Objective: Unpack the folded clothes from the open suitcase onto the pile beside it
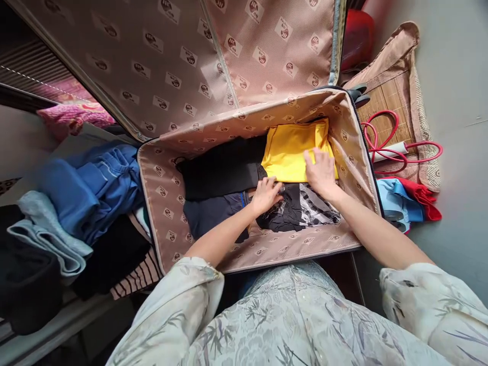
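An open suitcase (160,203) with beige patterned lining lies in front of me, its lid (183,61) propped up behind. Inside are a folded yellow garment (290,147) at the back right, a black garment (221,170) at the back left, a dark navy garment (208,216) at the front left and a black-and-white patterned garment (305,208) at the front right. My right hand (320,170) rests flat on the front edge of the yellow garment. My left hand (265,195) presses on the patterned garment beside it, fingers bent.
A heap of blue, grey, black and striped clothes (84,203) lies left of the suitcase. To its right are a woven mat (385,96), red cord loops (385,137) and folded red and light-blue cloth (407,195). A pink cushion (72,117) sits far left.
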### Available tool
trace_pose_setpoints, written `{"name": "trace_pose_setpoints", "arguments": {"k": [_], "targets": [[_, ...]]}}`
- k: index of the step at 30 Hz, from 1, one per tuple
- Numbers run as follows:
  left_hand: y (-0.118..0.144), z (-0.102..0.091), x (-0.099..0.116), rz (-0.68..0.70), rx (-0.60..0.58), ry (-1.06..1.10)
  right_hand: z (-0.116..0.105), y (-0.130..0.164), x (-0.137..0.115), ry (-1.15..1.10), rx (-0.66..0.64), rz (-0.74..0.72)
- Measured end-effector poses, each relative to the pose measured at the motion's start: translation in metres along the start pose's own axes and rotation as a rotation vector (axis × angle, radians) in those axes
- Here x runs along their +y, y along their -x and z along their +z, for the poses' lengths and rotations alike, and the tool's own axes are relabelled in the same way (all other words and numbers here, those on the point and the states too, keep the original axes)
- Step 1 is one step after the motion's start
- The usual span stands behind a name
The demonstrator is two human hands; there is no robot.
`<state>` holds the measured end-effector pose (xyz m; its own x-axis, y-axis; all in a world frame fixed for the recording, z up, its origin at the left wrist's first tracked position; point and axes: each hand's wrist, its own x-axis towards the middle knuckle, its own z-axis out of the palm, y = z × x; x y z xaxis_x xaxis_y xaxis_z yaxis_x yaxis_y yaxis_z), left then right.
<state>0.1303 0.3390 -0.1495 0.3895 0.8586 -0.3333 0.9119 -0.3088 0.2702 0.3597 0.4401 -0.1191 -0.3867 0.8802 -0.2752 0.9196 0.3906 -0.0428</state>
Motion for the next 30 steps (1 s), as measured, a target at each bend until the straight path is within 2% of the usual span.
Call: {"name": "trace_pose_setpoints", "arguments": {"k": [2, 4, 7, 9, 11, 13, 14, 17, 20, 22, 23, 25, 27, 28, 30], "targets": [[0.044, 0.014, 0.007, 0.105, -0.183, -0.006, 0.005, 0.024, -0.014, -0.019, -0.235, -0.184], [0.081, 0.028, 0.013, 0.125, -0.330, -0.012, 0.012, 0.041, -0.022, -0.015, -0.439, -0.295], [0.107, 0.038, 0.023, 0.096, -0.421, 0.004, 0.014, 0.046, -0.024, 0.016, -0.570, -0.332], [0.105, 0.035, 0.027, 0.039, -0.371, 0.007, 0.008, 0.042, -0.020, 0.015, -0.565, -0.314], [0.094, 0.029, 0.028, -0.041, -0.247, 0.005, 0.002, 0.040, -0.013, 0.025, -0.527, -0.241], [0.084, 0.026, 0.025, -0.037, -0.150, 0.013, 0.002, 0.044, -0.005, 0.084, -0.538, -0.141], [0.081, 0.027, 0.022, 0.001, -0.139, 0.018, 0.004, 0.049, -0.001, 0.124, -0.567, -0.109], [0.084, 0.039, 0.015, 0.087, -0.215, 0.006, 0.014, 0.068, 0.004, 0.220, -0.620, -0.148], [0.098, 0.051, 0.014, -0.006, -0.284, -0.024, 0.020, 0.086, 0.000, 0.260, -0.543, -0.282], [0.105, 0.050, 0.018, -0.049, -0.289, -0.036, 0.021, 0.095, -0.004, 0.280, -0.518, -0.306], [0.106, 0.047, 0.020, -0.023, -0.270, -0.035, 0.021, 0.100, -0.006, 0.279, -0.515, -0.302], [0.103, 0.041, 0.024, 0.117, -0.206, -0.018, 0.023, 0.107, -0.009, 0.250, -0.516, -0.314], [0.095, 0.036, 0.025, 0.246, -0.192, 0.006, 0.028, 0.110, -0.008, 0.203, -0.569, -0.353], [0.092, 0.035, 0.025, 0.263, -0.221, 0.015, 0.030, 0.109, -0.006, 0.174, -0.617, -0.367], [0.087, 0.035, 0.027, 0.209, -0.308, 0.027, 0.034, 0.101, 0.002, 0.104, -0.698, -0.386]]}}
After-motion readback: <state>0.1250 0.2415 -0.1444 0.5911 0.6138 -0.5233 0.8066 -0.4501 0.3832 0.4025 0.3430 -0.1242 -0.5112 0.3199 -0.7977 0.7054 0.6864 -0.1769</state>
